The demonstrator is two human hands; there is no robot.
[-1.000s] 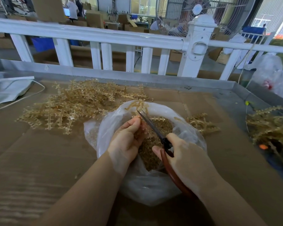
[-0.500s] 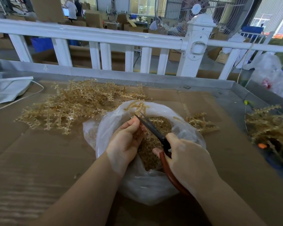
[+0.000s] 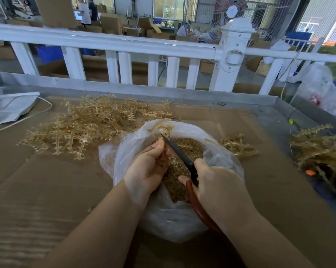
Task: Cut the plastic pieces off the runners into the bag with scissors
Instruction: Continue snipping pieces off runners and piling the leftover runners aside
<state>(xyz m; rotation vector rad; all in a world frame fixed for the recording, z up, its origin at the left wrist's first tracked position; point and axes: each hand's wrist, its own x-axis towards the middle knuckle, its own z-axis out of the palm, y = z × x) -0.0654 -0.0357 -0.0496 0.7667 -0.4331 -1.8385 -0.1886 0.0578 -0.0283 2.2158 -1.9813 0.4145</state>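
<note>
The bag (image 3: 169, 219) was thin, clear, crinkled plastic; the runners (image 3: 90, 126) were glossy, translucent amber plastic. The scissors (image 3: 179, 153) had matt dark metal blades and smooth reddish-brown handles, over matt brown cardboard (image 3: 47, 190).

Two bare forearms reach in from the lower edge, no sleeves, gloves, watch or rings visible. The left hand (image 3: 147, 167) and right hand (image 3: 219, 184) both show short, unpainted nails and bare wrists.
</note>
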